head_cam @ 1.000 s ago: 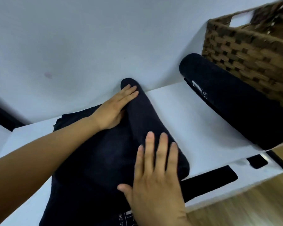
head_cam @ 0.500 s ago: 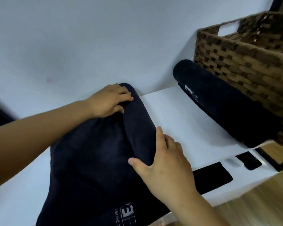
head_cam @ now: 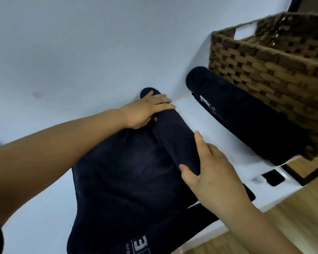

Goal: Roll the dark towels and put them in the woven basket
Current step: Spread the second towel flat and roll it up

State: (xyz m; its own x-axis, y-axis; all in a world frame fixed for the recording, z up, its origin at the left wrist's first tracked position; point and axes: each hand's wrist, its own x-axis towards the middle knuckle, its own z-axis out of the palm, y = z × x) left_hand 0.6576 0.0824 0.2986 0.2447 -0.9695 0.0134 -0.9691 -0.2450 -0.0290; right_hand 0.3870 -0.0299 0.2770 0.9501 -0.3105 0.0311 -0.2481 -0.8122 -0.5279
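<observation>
A: Head view: free room?
B: Bare table (head_cam: pixel 189 116) strip between towel (head_cam: pixel 128 171) and finished roll (head_cam: pixel 237 110) beside the basket (head_cam: pixel 264 74); wall (head_cam: pixel 99 43) right behind.
A: Axis?
B: Rolled edge runs wall to table front. Left hand (head_cam: pixel 145 111) grips its far end, right hand (head_cam: pixel 211 171) its near.

We look down at a white counter (head_cam: pixel 35 213) that runs up against a plain, pale wall (head_cam: pixel 81 43). The wall is smooth and bare apart from a small faint pink smudge (head_cam: pixel 36 94) on its left part. Light falls soft and even across wall and counter, and we see only dim, blurred shadows. Beyond the counter's right edge lies a wooden floor (head_cam: pixel 292 217) of warm light-brown boards. A thin black frame (head_cam: pixel 297 176) stands at the counter's far right corner, and a small flat black piece (head_cam: pixel 273 177) sits on the counter just beside it. At the top right, a dark upright strip (head_cam: pixel 295 4) borders the wall.
</observation>
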